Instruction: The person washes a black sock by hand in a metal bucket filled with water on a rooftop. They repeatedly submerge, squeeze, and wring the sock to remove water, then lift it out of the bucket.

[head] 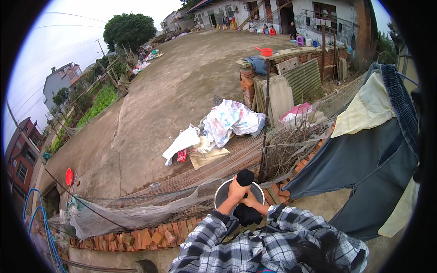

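Observation:
My left hand (237, 191) and my right hand (251, 199) are both closed around a bunched black cloth (245, 177), close together. One end of the cloth sticks up above my fingers, and more black fabric hangs below them towards my plaid sleeves. Under my hands is a round metal basin (220, 194), its rim showing on either side; what it holds is mostly hidden.
Dark trousers (358, 163) hang at the right. A low wall of stacked bricks (146, 239), netting (136, 218) and an upright rusty rod (265, 129) surround the basin. Plastic sacks (228, 121) lie on the concrete beyond. A person (292, 30) is by the far house.

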{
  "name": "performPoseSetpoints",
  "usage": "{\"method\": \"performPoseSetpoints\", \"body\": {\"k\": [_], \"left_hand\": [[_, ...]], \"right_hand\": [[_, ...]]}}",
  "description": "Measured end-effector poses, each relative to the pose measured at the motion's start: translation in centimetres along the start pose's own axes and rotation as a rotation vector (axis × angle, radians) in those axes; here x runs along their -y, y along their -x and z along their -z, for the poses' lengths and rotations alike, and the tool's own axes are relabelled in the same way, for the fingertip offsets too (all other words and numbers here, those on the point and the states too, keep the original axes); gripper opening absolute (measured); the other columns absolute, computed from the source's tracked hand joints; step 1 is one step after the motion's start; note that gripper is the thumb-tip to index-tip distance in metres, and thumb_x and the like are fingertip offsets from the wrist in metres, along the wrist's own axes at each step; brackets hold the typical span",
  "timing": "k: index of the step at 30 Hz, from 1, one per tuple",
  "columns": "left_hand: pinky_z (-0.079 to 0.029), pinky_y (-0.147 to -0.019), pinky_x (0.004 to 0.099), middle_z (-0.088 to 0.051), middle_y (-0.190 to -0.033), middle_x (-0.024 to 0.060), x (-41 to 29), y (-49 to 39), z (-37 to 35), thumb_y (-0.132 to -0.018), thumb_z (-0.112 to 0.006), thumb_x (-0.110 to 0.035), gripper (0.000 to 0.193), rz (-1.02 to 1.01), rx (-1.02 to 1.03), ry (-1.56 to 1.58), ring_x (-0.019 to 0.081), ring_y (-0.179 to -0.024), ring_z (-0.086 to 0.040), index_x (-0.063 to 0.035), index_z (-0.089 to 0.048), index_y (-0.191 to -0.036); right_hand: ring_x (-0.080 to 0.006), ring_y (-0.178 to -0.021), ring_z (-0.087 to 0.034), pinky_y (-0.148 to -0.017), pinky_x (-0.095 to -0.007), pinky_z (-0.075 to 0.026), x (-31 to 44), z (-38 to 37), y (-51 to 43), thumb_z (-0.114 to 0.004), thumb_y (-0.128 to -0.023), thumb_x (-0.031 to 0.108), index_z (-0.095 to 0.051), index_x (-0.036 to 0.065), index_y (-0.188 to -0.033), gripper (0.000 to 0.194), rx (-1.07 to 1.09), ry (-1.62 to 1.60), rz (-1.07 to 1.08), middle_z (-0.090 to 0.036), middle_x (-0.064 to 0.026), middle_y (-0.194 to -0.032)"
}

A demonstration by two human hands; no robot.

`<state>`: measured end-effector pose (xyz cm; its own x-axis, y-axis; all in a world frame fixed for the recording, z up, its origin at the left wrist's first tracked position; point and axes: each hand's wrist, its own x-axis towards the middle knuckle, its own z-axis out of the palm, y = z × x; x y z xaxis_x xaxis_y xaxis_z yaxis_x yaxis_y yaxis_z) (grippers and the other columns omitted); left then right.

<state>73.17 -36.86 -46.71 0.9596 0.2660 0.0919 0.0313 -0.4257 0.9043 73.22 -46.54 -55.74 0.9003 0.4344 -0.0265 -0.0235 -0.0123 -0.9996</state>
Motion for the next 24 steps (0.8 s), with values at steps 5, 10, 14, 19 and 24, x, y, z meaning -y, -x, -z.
{"method": "performPoseSetpoints", "body": {"k": [5, 10, 14, 19, 24], "left_hand": [[-0.047, -0.064, 0.0306, -0.064, -0.072, 0.006, -2.3, -0.5, 2.2, -0.067, -0.072, -0.018, 0.025, -0.018, 0.022, 0.301, 0.0158, -0.067, -0.06, -0.0021, -0.063, -0.084], [-0.044, -0.052, 0.0268, -0.057, -0.062, 0.0033, -5.2, -1.2, 4.9, -0.077, -0.062, -0.009, 0.008, 0.155, 0.249, 0.564, 0.0137, -0.055, -0.056, -0.0037, -0.058, -0.072], [-0.044, -0.052, 0.0277, -0.056, -0.062, 0.0047, -6.4, -1.0, 5.7, -0.077, -0.061, -0.007, 0.007, 0.159, 0.211, 0.671, 0.0149, -0.054, -0.055, -0.003, -0.057, -0.073], [-0.044, -0.052, 0.0283, -0.056, -0.063, 0.0047, -6.7, -0.2, 5.1, -0.077, -0.062, -0.005, 0.006, 0.133, 0.141, 0.669, 0.0149, -0.054, -0.054, -0.0031, -0.056, -0.075], [-0.044, -0.051, 0.0283, -0.056, -0.065, 0.0044, -7.4, 0.3, 4.4, -0.077, -0.064, -0.005, 0.009, 0.149, -0.021, 0.839, 0.0154, -0.054, -0.054, -0.0038, -0.055, -0.078]], "right_hand": [[-0.018, -0.091, -0.061, -0.075, -0.0311, -0.049, 2.0, 0.7, -0.7, -0.075, -0.07, 0.01, -0.046, 0.002, -0.114, 0.053, 0.214, -0.284, -0.173, -0.059, -0.0105, -0.103], [-0.0195, -0.084, -0.062, -0.074, -0.0304, -0.05, 7.7, 0.6, -0.1, -0.07, -0.078, 0.01, -0.04, -0.003, -0.114, 0.048, 0.309, -0.291, 0.003, -0.058, -0.0118, -0.103], [-0.0243, -0.12, -0.043, -0.102, -0.0333, -0.031, 11.6, 1.3, 0.9, -0.073, -0.077, 0.036, -0.029, -0.004, -0.134, 0.082, 0.371, -0.058, -0.059, -0.045, -0.0157, -0.128], [-0.0359, -0.134, -0.027, -0.109, -0.0369, -0.024, 13.7, 2.3, 2.6, -0.075, -0.069, 0.048, -0.011, -0.007, -0.14, 0.111, 0.398, 0.306, -0.003, -0.023, -0.0275, -0.144], [-0.0408, -0.126, -0.037, -0.102, -0.0404, -0.033, 14.7, 2.3, 3.6, -0.075, -0.07, 0.04, -0.012, -0.003, -0.14, 0.103, 0.287, 0.516, 0.198, -0.03, -0.0301, -0.139]]}}
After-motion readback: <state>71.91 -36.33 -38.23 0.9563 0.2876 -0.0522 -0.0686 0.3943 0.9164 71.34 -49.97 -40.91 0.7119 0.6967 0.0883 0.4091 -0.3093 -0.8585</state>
